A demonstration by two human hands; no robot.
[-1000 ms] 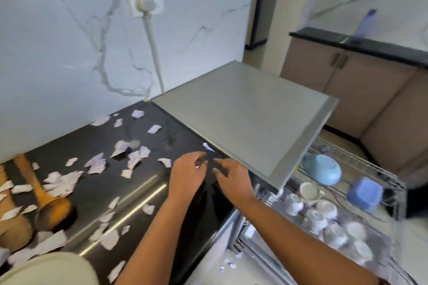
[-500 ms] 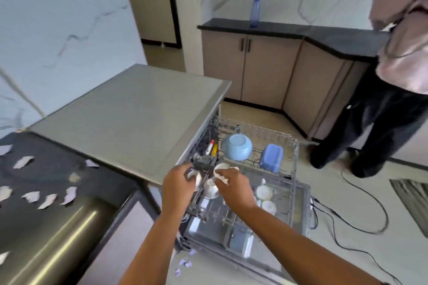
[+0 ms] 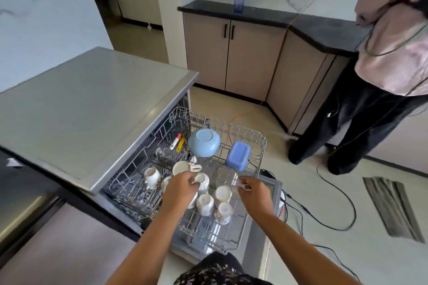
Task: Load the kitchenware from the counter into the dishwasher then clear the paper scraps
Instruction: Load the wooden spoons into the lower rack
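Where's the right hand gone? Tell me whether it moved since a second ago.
Yes. The right hand left the counter by the dishwasher top and is now over the rack, right of the cups, pinching a white bit.

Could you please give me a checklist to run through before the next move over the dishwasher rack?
1. The dishwasher rack is pulled out: ok.
2. The left hand pinches a cup: ok.
3. Identity of the small white item the right hand pinches: cannot tell.
4. Free slots at the rack's front: ok.
5. The counter is scrap-free: not ok, one paper scrap lies there.
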